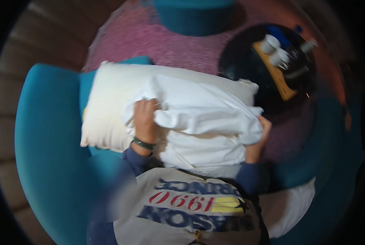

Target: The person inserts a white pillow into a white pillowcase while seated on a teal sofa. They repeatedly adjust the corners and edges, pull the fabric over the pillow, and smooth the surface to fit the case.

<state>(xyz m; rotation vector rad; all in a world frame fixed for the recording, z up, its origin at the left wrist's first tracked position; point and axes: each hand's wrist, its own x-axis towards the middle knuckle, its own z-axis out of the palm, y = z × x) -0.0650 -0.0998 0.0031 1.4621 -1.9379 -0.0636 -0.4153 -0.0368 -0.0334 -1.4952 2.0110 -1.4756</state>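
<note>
A cream pillow (109, 98) lies lengthwise across my lap, its left end bare. On top of it a white pillowcase (207, 112) is bunched in loose folds, covering the pillow's middle and near side. My left hand (146, 118), with a dark band at the wrist, is closed on the pillowcase's left edge, fingers curled into the cloth. At the right end, my right hand (264, 132) grips the pillowcase's other edge, its fingers partly hidden by the fabric. The pillow's far right corner shows beyond the cloth.
I sit in a teal armchair (47, 134) that curves round my left side. A dark round table (239, 53) at the far right bears a wooden tray (274, 75) and white cups (270, 44). A teal stool (194, 18) stands ahead; another white pillow (290, 208) lies at my right.
</note>
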